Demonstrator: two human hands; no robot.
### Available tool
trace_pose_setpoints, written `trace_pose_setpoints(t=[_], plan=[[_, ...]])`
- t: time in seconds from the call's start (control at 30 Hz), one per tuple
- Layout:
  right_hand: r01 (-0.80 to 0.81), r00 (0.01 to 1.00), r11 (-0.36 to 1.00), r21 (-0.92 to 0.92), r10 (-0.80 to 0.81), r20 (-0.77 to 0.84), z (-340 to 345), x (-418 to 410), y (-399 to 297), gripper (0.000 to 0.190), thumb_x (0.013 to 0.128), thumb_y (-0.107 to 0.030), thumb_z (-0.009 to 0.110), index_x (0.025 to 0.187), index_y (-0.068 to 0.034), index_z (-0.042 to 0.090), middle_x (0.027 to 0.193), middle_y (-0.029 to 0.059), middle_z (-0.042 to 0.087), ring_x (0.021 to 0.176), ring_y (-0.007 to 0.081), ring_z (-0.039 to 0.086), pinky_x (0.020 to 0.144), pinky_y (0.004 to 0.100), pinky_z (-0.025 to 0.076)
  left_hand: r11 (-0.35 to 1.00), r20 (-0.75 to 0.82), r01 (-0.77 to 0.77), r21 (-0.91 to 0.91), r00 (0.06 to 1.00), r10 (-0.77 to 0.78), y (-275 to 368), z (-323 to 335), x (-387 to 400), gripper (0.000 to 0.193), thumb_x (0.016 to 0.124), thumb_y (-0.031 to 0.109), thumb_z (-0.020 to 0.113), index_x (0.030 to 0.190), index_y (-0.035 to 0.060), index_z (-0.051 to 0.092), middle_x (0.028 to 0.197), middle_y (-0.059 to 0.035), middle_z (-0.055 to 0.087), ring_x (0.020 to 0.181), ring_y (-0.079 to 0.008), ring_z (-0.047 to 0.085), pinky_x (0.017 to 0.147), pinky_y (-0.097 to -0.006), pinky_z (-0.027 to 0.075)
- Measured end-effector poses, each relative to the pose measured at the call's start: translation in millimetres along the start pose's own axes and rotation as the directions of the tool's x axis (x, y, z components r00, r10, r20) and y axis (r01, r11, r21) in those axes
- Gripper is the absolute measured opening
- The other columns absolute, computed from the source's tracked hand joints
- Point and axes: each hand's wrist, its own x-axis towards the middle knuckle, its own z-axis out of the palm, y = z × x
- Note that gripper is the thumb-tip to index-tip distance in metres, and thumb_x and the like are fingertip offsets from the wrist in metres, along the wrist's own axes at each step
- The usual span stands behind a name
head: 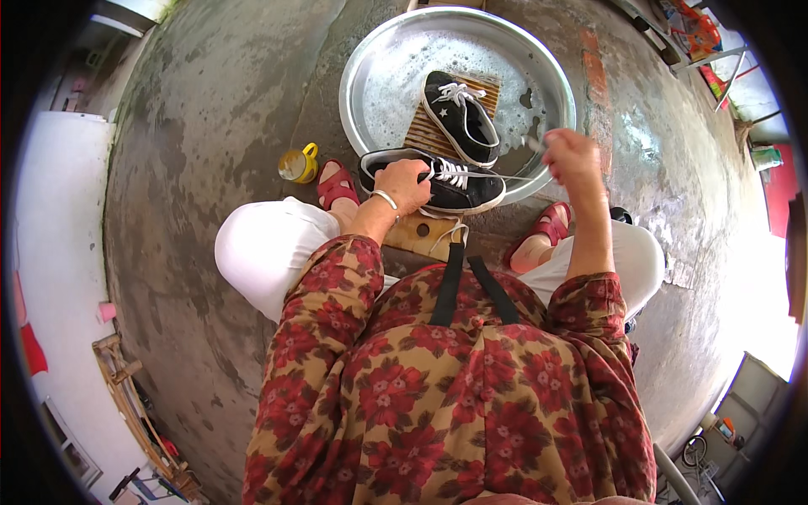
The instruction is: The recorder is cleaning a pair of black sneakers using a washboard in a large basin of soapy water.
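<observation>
A black sneaker with white laces [470,189] lies sideways across the near rim of a round metal basin [353,120]. My left hand [402,184] grips it at the tongue and ankle opening. Out to the right, my raised right hand [573,158], slightly blurred, holds a white lace [505,177] that stretches taut from that sneaker. Inside the basin, a second black sneaker with a white star [449,117] rests on a ribbed wooden washboard [435,129] amid soapy water [398,82].
A yellow mug [302,165] stands on the wet concrete floor left of the basin. Below the held sneaker is a wooden board with a round hole [410,235]. My feet in red sandals are on either side. Wooden frames [120,385] lean by the left wall.
</observation>
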Motion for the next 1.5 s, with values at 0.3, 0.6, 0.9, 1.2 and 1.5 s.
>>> trace_pose_setpoints(t=[0.3,0.6,0.9,1.2,1.5], plan=[[0.121,0.892,0.921,-0.371,0.063,0.447,50,-14,29,0.026,0.075,-0.024,0.05,0.08,-0.005,0.068,0.084,0.0186,0.065,0.085,0.036,0.061,0.077,0.0459,0.048,0.981,-0.237,-0.075,-0.181,0.971,0.031,3,2,0,0.018,0.075,0.014,0.055,0.084,0.0031,0.068,0.074,-0.0159,0.063,0.07,-0.0331,0.06,0.067,-0.038,0.047],[0.044,0.991,0.617,-0.786,-0.128,-0.045,50,4,59,0.027,0.078,-0.024,0.053,0.097,-0.008,0.063,0.093,0.0189,0.063,0.095,0.0348,0.059,0.082,0.0429,0.046,0.91,-0.17,0.07,-0.41,0.974,-0.152,15,-24,3,0.018,0.076,0.013,0.056,0.072,-0.0025,0.065,0.059,-0.0089,0.06,0.053,-0.014,0.053,0.053,-0.0286,0.041],[0.481,0.845,0.715,-0.508,-0.221,0.487,125,21,22,0.028,0.08,-0.027,0.057,0.1,-0.01,0.064,0.095,0.0194,0.063,0.094,0.0351,0.059,0.083,0.0422,0.047,0.105,-0.025,-0.001,-0.994,0.973,-0.229,18,-102,-15,0.017,0.084,0.017,0.059,0.079,0.001,0.06,0.062,-0.0022,0.054,0.057,-0.0159,0.057,0.06,-0.0294,0.051],[0.542,0.818,0.637,-0.548,-0.251,0.518,141,23,40,0.016,0.075,-0.016,0.057,0.083,-0.004,0.064,0.085,0.0199,0.063,0.087,0.0348,0.06,0.078,0.0417,0.048,0.996,-0.165,0.079,-0.041,0.983,-0.085,3,-88,-6,0.033,0.075,0.026,0.054,0.06,-0.0029,0.061,0.057,-0.0195,0.058,0.055,-0.0331,0.058,0.057,-0.0402,0.045],[0.259,0.886,0.965,-0.046,-0.218,0.409,121,8,45,0.013,0.071,-0.012,0.062,0.076,0.0,0.064,0.068,0.0111,0.061,0.06,0.0156,0.059,0.056,0.0304,0.048,0.993,-0.093,-0.118,0.004,0.989,0.117,11,-18,12,0.033,0.077,0.01,0.054,0.108,0.0055,0.06,0.107,-0.0167,0.058,0.101,-0.0329,0.055,0.089,-0.0411,0.043]])
